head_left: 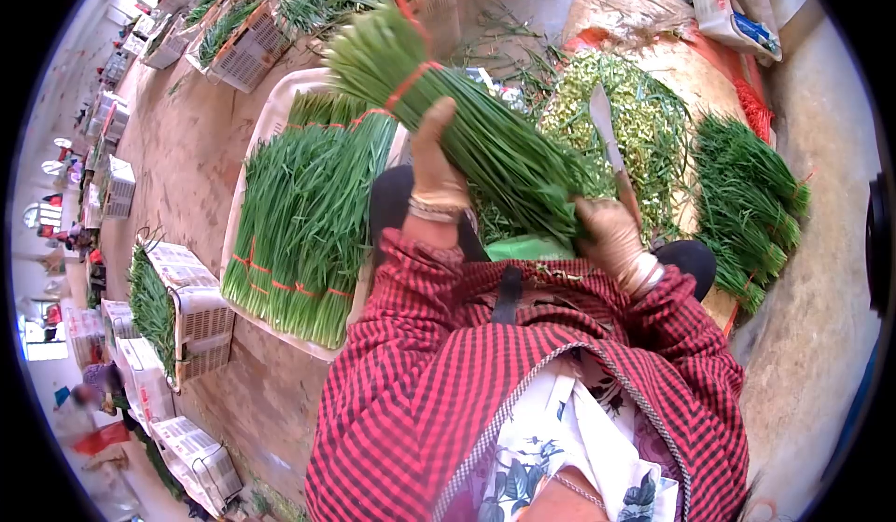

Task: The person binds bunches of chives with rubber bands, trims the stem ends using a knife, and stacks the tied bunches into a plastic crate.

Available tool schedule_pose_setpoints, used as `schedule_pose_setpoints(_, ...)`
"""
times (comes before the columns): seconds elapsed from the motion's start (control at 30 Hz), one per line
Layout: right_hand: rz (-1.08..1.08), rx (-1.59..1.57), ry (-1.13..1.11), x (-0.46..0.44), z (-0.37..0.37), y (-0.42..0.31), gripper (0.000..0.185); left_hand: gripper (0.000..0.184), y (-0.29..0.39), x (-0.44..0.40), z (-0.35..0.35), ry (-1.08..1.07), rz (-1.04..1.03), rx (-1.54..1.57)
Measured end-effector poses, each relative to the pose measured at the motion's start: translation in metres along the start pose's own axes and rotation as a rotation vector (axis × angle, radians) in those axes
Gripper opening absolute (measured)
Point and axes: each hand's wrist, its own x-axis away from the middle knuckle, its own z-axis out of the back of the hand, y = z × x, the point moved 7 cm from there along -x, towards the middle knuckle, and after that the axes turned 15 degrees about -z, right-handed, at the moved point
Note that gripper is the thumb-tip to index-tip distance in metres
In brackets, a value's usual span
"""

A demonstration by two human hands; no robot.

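Note:
A thick bundle of garlic chives point(509, 144), bound with red ties near its pale stem end, is held slantwise above my lap. My gloved left hand point(437, 163) grips it from below, close to the ties, thumb upward. At the leafy end, my gloved right hand point(611, 237) is closed against the leaf tips. A knife point(607, 125) points away from that hand, its wooden handle meeting the fingers; how they wrap it is partly hidden. On the left, a white crate point(245, 177) holds tied chive bundles point(308, 205).
Cut trimmings point(607, 83) are heaped ahead of my right hand. More chive bundles point(747, 200) lie on sacking at the right. Beyond the near crate, crates of greens point(245, 51) stand at the back, with other crates point(201, 321) farther left. A green bag point(527, 247) lies at my lap.

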Motion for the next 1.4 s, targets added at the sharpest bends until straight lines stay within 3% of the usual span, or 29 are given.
schedule_pose_setpoints(0.07,-0.136,-0.324,0.205,0.012,-0.005,0.052,0.025,0.043,0.008,-0.019,0.021,0.060,0.022,0.070)
schedule_pose_setpoints(0.1,-0.236,-0.486,0.182,0.013,-0.007,0.072,0.022,0.043,0.011,-0.030,0.032,0.065,0.035,0.062)
schedule_pose_setpoints(0.17,-0.416,-0.738,0.080,0.016,-0.010,0.093,0.019,0.048,0.034,-0.050,0.052,0.043,-0.182,0.159)
schedule_pose_setpoints(0.2,-0.493,-0.828,0.003,0.017,-0.007,0.095,0.019,0.048,0.038,-0.053,0.063,0.038,-0.185,0.149)
schedule_pose_setpoints(0.27,-0.459,-0.943,-0.060,0.018,-0.010,0.096,0.021,0.054,0.047,-0.058,0.087,0.091,-0.257,0.191)
schedule_pose_setpoints(0.37,-0.504,-0.920,-0.128,0.017,-0.005,0.081,0.022,0.057,0.054,-0.052,0.112,0.168,-0.282,0.148)
schedule_pose_setpoints(0.47,-0.402,-0.898,-0.159,0.010,-0.001,0.067,0.022,0.058,0.058,-0.042,0.123,0.216,-0.300,0.092)
schedule_pose_setpoints(0.57,-0.279,-0.943,-0.104,0.001,0.012,0.048,0.022,0.062,0.059,-0.039,0.121,0.060,-0.267,0.223)
schedule_pose_setpoints(0.73,-0.237,-0.897,-0.190,-0.002,0.017,0.031,0.022,0.064,0.076,-0.040,0.135,0.089,-0.382,0.131)
schedule_pose_setpoints(0.87,-0.257,-0.895,-0.276,0.000,0.004,0.029,0.023,0.057,0.093,-0.039,0.144,0.130,-0.475,0.370)
schedule_pose_setpoints(0.93,-0.275,-0.818,-0.285,0.002,0.000,0.030,0.023,0.055,0.107,-0.039,0.140,0.013,-0.489,0.388)
schedule_pose_setpoints(0.97,-0.283,-0.800,-0.309,0.002,0.000,0.030,0.023,0.054,0.118,-0.037,0.143,0.033,-0.591,0.267)
schedule_pose_setpoints(1.1,-0.330,-0.740,-0.301,0.001,-0.009,0.040,0.023,0.050,0.197,-0.049,0.143,0.008,-0.647,0.057)
schedule_pose_setpoints(1.17,-0.339,-0.775,-0.337,0.001,-0.012,0.038,0.024,0.054,0.257,-0.045,0.125,-0.161,-0.687,-0.157)
schedule_pose_setpoints(1.2,-0.346,-0.788,-0.361,0.001,-0.015,0.036,0.024,0.049,0.288,-0.044,0.129,0.042,-0.766,-0.303)
schedule_pose_setpoints(1.27,-0.341,-0.743,-0.406,0.001,-0.022,0.029,0.025,0.047,0.344,-0.045,0.139,0.112,-0.564,-0.445)
schedule_pose_setpoints(1.33,-0.316,-0.733,-0.412,0.000,-0.029,0.018,0.026,0.048,0.390,-0.048,0.124,0.046,-0.641,-1.049)
schedule_pose_setpoints(1.37,-0.303,-0.702,-0.431,-0.002,-0.035,0.014,0.027,0.048,0.399,-0.054,0.124,0.055,-0.635,-1.052)
schedule_pose_setpoints(1.4,-0.289,-0.689,-0.459,-0.005,-0.043,0.013,0.028,0.052,0.400,-0.060,0.114,-0.008,-0.615,-1.517)
